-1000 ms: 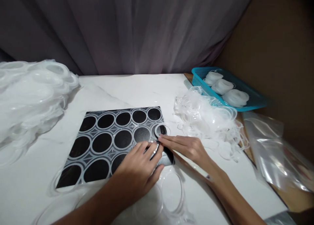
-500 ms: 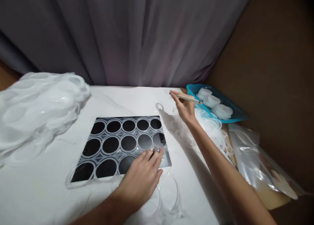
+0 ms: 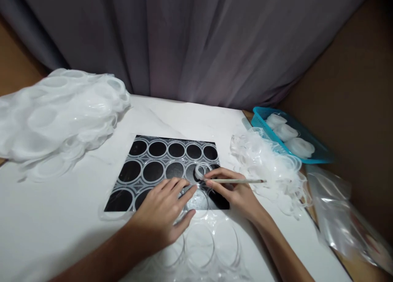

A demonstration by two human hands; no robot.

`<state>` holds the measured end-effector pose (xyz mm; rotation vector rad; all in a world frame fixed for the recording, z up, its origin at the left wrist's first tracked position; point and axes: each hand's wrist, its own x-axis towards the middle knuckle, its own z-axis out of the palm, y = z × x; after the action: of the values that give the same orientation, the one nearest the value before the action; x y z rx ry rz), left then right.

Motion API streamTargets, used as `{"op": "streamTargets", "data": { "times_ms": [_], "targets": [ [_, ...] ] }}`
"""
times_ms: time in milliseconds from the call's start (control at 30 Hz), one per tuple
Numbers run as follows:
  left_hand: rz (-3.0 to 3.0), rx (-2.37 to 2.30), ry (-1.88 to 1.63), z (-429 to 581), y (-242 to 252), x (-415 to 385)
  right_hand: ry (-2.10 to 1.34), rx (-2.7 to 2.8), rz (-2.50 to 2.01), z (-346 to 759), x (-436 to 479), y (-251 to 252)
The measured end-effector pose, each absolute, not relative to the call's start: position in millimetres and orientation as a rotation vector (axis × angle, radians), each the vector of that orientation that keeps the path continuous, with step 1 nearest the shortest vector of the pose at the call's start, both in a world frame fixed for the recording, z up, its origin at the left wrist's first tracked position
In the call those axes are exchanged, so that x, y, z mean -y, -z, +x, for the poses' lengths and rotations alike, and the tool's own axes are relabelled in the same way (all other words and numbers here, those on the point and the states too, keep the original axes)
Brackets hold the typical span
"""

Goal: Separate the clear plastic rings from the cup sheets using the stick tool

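Observation:
A clear plastic sheet with rows of ring outlines lies over a black rectangular board (image 3: 155, 172) on the white table. My left hand (image 3: 164, 208) rests on the sheet's lower edge, fingers spread. My right hand (image 3: 239, 192) pinches a thin pale pen-like tool (image 3: 236, 180) over the board's right side; its exact kind I cannot make out. By the fingertips a small translucent plastic loop (image 3: 200, 170) stands up from the sheet; I cannot tell whether it is held too. More of the ringed sheet (image 3: 199, 245) extends toward me, below the board.
A large pile of white ringed sheets (image 3: 61, 114) sits at the left. To the right is a heap of loose clear rings (image 3: 270, 159). Behind it a blue basket (image 3: 322, 159) holds white ring bundles (image 3: 299, 147). Clear plastic bags (image 3: 334, 208) lie at the right edge. A grey curtain (image 3: 184, 44) hangs behind.
My right hand has come from beside the ring heap down to the board with the tool. The left hand stays on the sheet. The view has shifted.

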<state>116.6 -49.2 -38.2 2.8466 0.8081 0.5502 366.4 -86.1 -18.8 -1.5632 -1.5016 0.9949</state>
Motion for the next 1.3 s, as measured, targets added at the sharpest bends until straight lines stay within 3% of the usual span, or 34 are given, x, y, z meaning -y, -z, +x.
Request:
{"op": "streamTargets", "data": {
  "times_ms": [533, 700, 867, 1100, 1300],
  "targets": [
    [2.818, -0.773, -0.668, 120.8, 44.2, 60.8, -1.036, 1.618, -1.532, 366.1, 81.2, 21.2],
    [2.782, -0.797, -0.719, 121.4, 47.6, 64.6, -0.663, 2.065, -1.262, 366.3, 90.3, 28.0],
    [2.78, -0.802, -0.821, 117.5, 53.9, 66.4, -0.183, 2.314, -1.292, 367.1, 89.0, 40.9],
    [2.798, -0.796, -0.449, 121.2, 46.1, 63.1, -0.061, 1.892, -1.39, 388.1, -3.1, 3.7],
    [2.605, -0.764, -0.391, 110.0, 27.7, 54.7, 0.033, 1.662, -1.449, 391.8, -30.6, -28.3]
  ]
}}
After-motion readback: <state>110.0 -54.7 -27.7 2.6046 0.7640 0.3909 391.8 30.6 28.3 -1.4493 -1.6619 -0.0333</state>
